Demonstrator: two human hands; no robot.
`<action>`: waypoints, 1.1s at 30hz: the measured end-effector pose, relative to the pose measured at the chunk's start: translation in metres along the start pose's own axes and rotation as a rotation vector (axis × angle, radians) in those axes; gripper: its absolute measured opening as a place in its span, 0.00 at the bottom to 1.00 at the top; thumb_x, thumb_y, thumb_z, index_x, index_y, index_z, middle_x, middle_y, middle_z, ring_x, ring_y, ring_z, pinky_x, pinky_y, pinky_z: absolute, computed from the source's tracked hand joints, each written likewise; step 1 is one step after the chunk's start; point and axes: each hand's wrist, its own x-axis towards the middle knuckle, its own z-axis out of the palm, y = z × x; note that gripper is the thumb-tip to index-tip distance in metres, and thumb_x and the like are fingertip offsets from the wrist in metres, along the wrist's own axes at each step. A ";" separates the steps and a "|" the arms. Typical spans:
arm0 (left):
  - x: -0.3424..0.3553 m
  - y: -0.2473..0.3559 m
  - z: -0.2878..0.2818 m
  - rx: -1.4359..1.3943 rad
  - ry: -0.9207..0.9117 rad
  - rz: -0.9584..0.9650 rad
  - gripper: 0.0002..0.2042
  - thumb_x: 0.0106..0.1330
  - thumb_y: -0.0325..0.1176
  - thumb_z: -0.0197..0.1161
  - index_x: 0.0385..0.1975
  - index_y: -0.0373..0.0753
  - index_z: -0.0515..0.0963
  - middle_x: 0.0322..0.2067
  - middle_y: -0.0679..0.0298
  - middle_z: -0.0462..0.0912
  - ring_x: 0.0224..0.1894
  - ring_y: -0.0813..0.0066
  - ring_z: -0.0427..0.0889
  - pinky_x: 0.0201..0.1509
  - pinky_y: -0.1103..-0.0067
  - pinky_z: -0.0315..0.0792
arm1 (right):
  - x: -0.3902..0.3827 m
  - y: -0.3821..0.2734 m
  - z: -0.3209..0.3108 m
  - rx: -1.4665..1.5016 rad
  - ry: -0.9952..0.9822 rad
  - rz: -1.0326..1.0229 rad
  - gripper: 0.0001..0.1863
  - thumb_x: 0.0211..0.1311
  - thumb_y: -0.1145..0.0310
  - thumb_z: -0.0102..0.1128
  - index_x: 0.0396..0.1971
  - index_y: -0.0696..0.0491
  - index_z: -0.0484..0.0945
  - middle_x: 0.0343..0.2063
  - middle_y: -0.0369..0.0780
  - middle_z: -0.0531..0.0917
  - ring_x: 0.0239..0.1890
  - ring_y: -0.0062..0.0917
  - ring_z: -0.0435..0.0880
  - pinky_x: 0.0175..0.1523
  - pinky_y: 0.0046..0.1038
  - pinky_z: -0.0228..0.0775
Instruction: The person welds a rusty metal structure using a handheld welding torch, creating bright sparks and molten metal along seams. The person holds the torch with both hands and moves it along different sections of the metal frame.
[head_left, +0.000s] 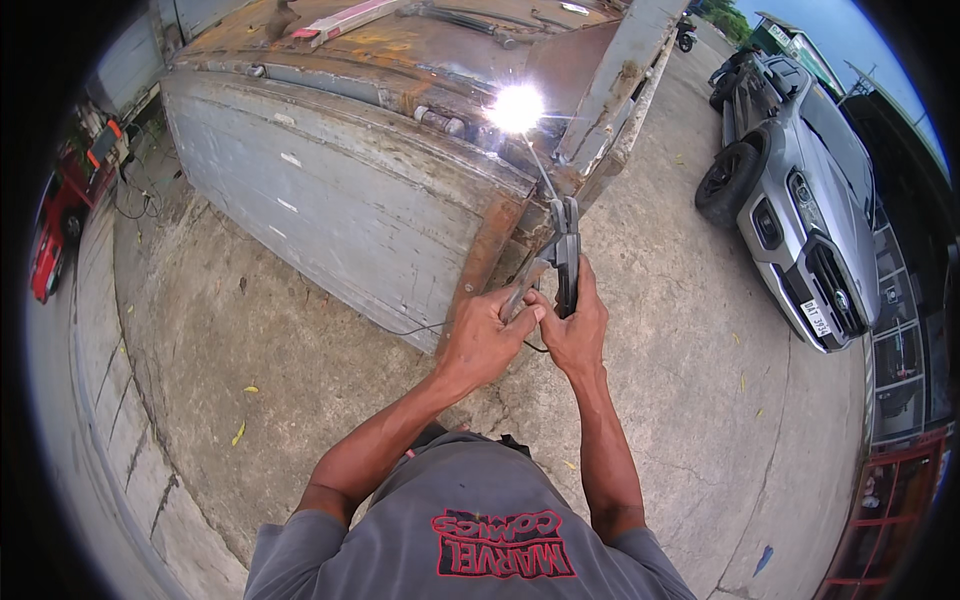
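In the head view, hold the rod [543, 172] steady, its tip close to the bright arc [517, 108], for an even weld. The holder [567, 240] is just off the metal bed [330, 200], at its right corner. Your 2 hands are closed and meet: the right hand [577, 335] grips the holder; the left hand [480, 340] curls around the lever [526, 283].

Beside the near right corner of a rusty, grey-sided metal bed [330, 195], a dark welding clamp [568, 245] points away, its thin rod [542, 168] slanting far and left into blinding white light [516, 109].
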 end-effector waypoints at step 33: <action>0.007 -0.002 0.000 -0.005 0.000 -0.002 0.09 0.72 0.35 0.70 0.40 0.33 0.85 0.19 0.77 0.70 0.26 0.89 0.64 0.25 0.78 0.60 | 0.008 0.019 0.010 0.006 0.062 -0.093 0.43 0.57 0.68 0.78 0.72 0.58 0.68 0.27 0.37 0.77 0.25 0.19 0.73 0.31 0.26 0.70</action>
